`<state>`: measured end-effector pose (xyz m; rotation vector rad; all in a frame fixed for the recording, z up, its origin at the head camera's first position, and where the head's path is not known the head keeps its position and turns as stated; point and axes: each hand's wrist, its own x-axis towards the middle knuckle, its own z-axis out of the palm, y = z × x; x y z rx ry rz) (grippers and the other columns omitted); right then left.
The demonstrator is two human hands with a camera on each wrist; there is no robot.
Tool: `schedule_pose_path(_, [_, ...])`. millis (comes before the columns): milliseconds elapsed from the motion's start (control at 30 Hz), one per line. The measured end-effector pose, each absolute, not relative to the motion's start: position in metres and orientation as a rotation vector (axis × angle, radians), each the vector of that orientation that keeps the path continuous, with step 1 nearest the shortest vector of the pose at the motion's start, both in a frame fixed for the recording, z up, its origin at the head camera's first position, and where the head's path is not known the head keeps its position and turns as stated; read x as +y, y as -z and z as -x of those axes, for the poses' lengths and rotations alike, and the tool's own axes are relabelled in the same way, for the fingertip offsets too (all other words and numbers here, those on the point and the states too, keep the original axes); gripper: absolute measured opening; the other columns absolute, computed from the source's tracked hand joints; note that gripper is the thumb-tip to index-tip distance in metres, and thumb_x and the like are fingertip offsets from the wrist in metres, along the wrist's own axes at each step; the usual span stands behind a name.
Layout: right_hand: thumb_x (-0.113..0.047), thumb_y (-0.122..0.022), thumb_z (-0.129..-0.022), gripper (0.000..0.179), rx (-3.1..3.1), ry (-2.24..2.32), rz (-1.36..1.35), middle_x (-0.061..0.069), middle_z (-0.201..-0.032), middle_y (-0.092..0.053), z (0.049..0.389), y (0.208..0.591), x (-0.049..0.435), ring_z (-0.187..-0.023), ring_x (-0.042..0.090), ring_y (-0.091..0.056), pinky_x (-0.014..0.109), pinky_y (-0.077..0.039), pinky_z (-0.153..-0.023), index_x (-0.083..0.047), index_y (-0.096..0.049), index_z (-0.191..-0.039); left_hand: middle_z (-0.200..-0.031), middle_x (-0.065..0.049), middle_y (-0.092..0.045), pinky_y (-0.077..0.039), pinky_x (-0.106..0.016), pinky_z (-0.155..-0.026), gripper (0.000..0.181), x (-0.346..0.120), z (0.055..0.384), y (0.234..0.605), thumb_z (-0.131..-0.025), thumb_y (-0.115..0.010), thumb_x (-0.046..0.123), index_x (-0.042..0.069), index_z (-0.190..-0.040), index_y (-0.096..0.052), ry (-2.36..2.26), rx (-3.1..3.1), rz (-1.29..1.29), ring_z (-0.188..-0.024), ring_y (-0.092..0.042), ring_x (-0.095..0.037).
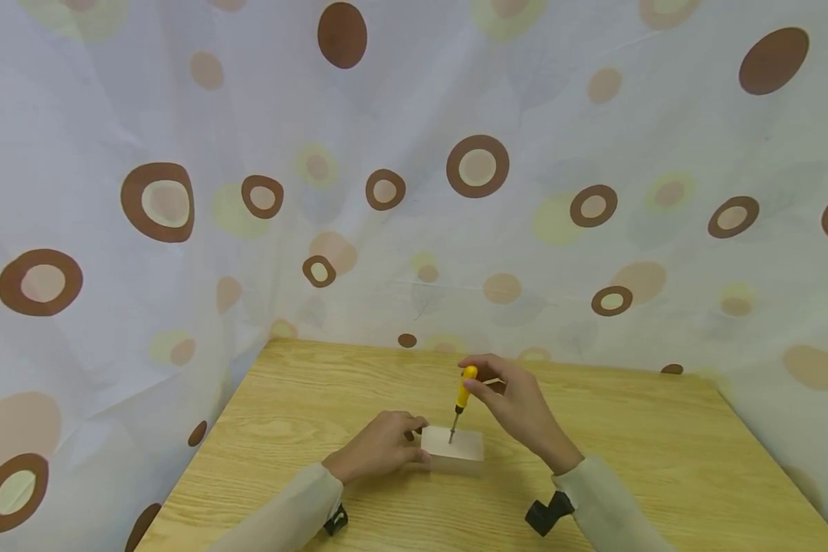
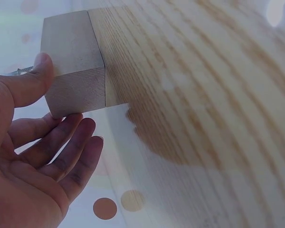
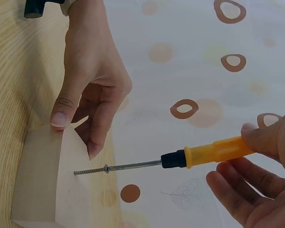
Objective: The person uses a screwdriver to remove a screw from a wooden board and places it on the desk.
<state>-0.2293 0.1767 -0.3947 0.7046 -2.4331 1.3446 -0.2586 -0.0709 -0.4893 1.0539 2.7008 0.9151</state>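
Observation:
A pale wooden block (image 1: 453, 454) lies on the wood-grain table. My left hand (image 1: 385, 445) holds its left end, thumb on the near side and fingers on the far side; the left wrist view shows the thumb and fingers of that hand (image 2: 42, 137) around the block (image 2: 71, 47). A screw (image 3: 90, 171) stands upright in the block's top face, much of its thread exposed. The tip of a yellow screwdriver (image 1: 464, 391) with a black collar meets the screw head. My right hand (image 1: 514, 399) pinches the screwdriver's handle (image 3: 218, 151) between thumb and fingers.
The wood-grain table (image 1: 303, 383) extends to both sides of the block. Behind and to the left hangs a white sheet (image 1: 414, 100) with brown and beige spots. Dark wrist mounts (image 1: 550, 512) sit below both wrists.

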Motion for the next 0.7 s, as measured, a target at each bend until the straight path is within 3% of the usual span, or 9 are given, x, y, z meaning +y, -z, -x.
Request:
schedule_pose_path(133, [-0.018,-0.077,-0.094,0.027,-2.418,-1.295,-0.682,-0.002,-0.103,-0.074,0.2280,0.3957,0.1761,-0.089,0.013,-0.071,0.029,-0.060,-0.078,-0.016,-0.071,-0.120,-0.124,-0.005,-0.071,-0.056,-0.023,-0.082,0.054,-0.0705,0.2585,0.4890,-0.092,-0.077,0.040,0.005,-0.132,-0.069,-0.919,2.701,-1.054,-0.098,-0.069,-0.011])
schedule_pose_path(367, [-0.006,-0.069,-0.099,0.029,-2.450,-1.333,-0.662,-0.001,-0.114,-0.074,0.2264,0.3909,0.1763,-0.102,0.018,-0.071,0.031,-0.059,-0.084,-0.017,-0.067,-0.126,-0.123,-0.003,-0.071,-0.056,-0.023,-0.082,0.053,-0.0707,0.2590,0.4896,-0.091,-0.078,0.040,0.007,-0.131,-0.069,-0.920,2.702,-1.039,-0.098,-0.068,-0.010])
schedule_pose_path(567, [-0.013,-0.075,-0.096,0.027,-2.421,-1.253,-0.671,-0.003,-0.108,-0.073,0.2266,0.3953,0.1756,-0.092,0.012,-0.070,0.030,-0.060,-0.081,-0.018,-0.072,-0.122,-0.123,-0.003,-0.071,-0.056,-0.024,-0.082,0.053,-0.0712,0.2603,0.4911,-0.091,-0.078,0.041,0.007,-0.131,-0.069,-0.921,2.706,-1.046,-0.098,-0.068,-0.010])
schedule_pose_path(700, [-0.007,-0.073,-0.096,0.035,-2.414,-1.193,-0.686,-0.002,-0.109,-0.071,0.2267,0.3969,0.1768,-0.090,0.012,-0.069,0.029,-0.059,-0.082,-0.018,-0.071,-0.130,-0.123,-0.004,-0.071,-0.056,-0.024,-0.082,0.053,-0.0711,0.2602,0.4919,-0.091,-0.077,0.041,0.007,-0.130,-0.069,-0.929,2.693,-1.053,-0.097,-0.068,-0.010])
